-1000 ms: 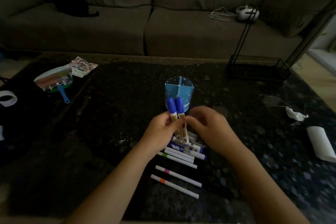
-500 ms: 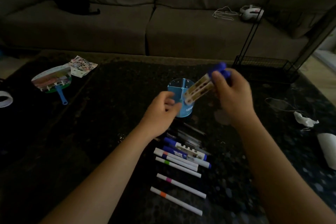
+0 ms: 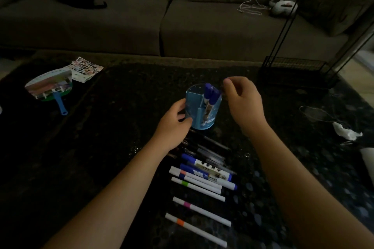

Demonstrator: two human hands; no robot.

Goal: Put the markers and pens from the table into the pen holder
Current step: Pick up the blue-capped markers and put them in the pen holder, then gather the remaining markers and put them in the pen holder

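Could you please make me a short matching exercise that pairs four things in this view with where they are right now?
Things:
1. two blue-capped markers
2. left hand
3. orange-banded pen
4. hand fan

Places:
A. far left of the table
B. standing in the pen holder
C. on the pen holder's left side
D. nearest the camera in the row of pens

Pairs: 1-B, 2-C, 3-D, 4-A
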